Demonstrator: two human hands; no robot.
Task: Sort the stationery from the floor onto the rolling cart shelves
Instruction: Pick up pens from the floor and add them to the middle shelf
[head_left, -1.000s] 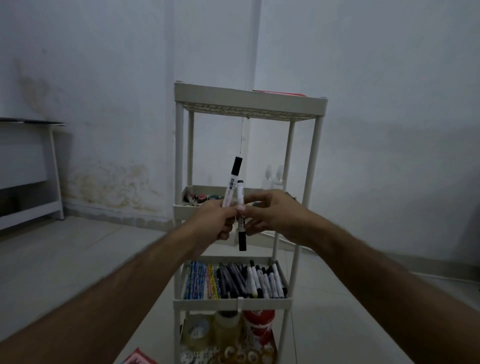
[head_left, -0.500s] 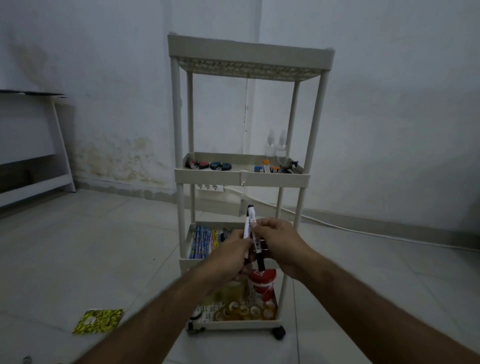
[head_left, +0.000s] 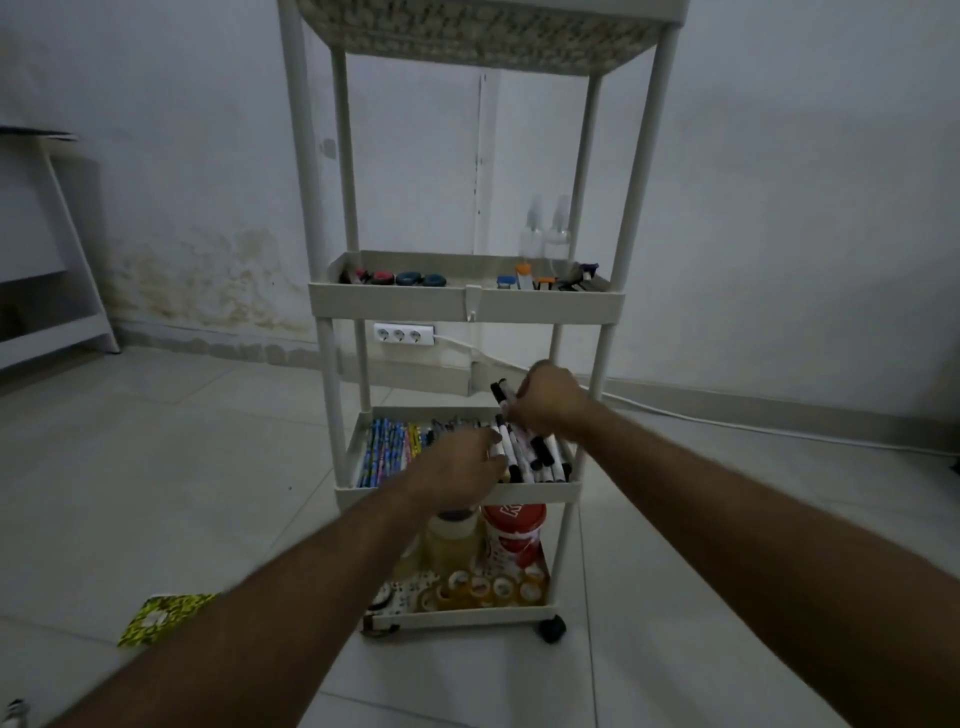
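Note:
A white rolling cart (head_left: 332, 364) with several shelves stands in front of me. Both hands reach over its third shelf (head_left: 457, 492), which holds coloured pencils (head_left: 387, 449) at the left and white markers with black caps (head_left: 543, 460) at the right. My right hand (head_left: 550, 402) grips a marker (head_left: 500, 393) whose black cap sticks up to the left of the fist. My left hand (head_left: 460, 462) lies low over the shelf with its fingers on a white marker (head_left: 511, 451); the grip itself is hidden.
The second shelf (head_left: 467, 306) carries small round items and clips. Jars and tape rolls (head_left: 483, 590) fill the bottom shelf. A yellow patterned pad (head_left: 161, 618) lies on the tiled floor at the left. A power strip (head_left: 402, 334) hangs on the wall behind.
My view dropped and closed in on the cart. Both hands came down from chest height with the two markers to the third shelf.

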